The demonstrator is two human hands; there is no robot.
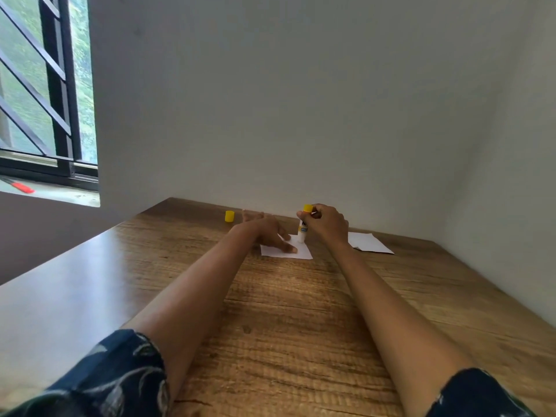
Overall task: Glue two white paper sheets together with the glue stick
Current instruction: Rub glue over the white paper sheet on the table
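Note:
A small white paper sheet (pixel 302 252) lies flat on the wooden table (pixel 285 311) near the far wall. My left hand (pixel 266 231) rests on it with fingers spread, pressing it down. My right hand (pixel 328 225) grips a white glue stick (pixel 303 228) with a yellow end, held upright, its lower tip touching the sheet. A second white sheet (pixel 371 243) lies to the right, partly hidden behind my right wrist. The yellow cap (pixel 229 216) stands alone on the table, left of my left hand.
A white wall runs along the table's far edge and right side. A barred window (pixel 45 100) is at the left, with a red object (pixel 23 188) on its sill.

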